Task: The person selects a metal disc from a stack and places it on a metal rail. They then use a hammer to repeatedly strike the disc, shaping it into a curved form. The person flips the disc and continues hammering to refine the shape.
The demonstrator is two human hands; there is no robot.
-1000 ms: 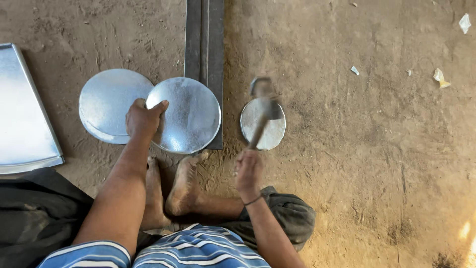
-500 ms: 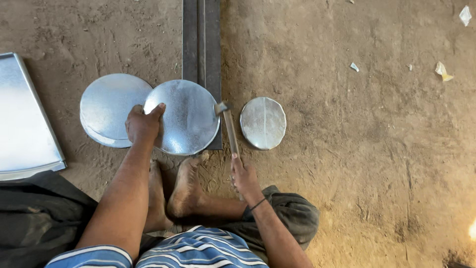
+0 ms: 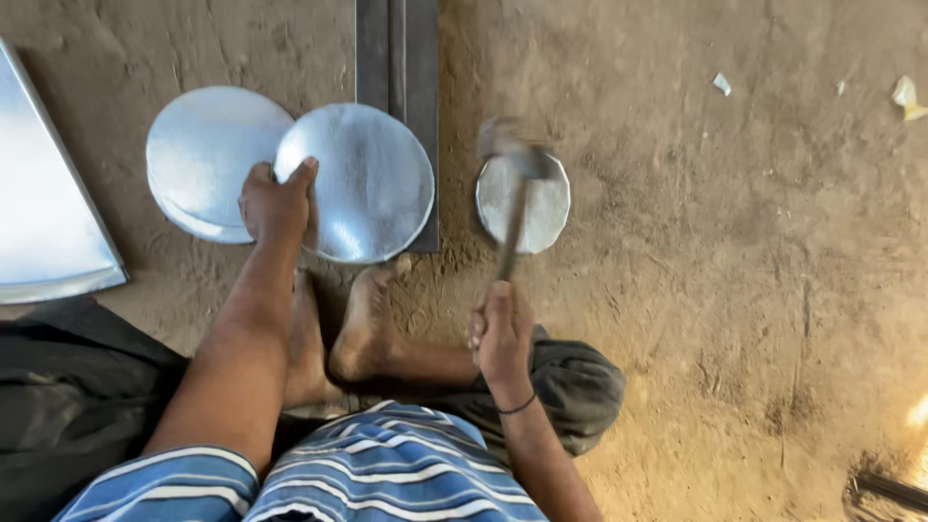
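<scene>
Head view: metal disc point(image 3: 362, 179), round, dull silver and faintly dimpled, lies tilted across the dark steel bar point(image 3: 396, 106) that runs along the dirt floor point(image 3: 696, 290). The left hand point(image 3: 275, 203) clamps the disc's edge on the side away from the bar, thumb on top, its grip closed on the rim. A second, flatter silver disc point(image 3: 208, 159) lies just beyond that hand, farther from the bar, partly tucked under the first. On the bar's other side, close to it, sits a smaller round disc point(image 3: 527, 203) with a crimped edge. The right hand point(image 3: 503, 333) wraps tightly around the handle of a hammer point(image 3: 512, 184); the blurred head hangs over the small disc. Bare feet point(image 3: 348, 329) rest on the floor just short of the bar's near end. A large flat metal sheet point(image 3: 43, 203) lies well away from the bar, past both big discs.
</scene>
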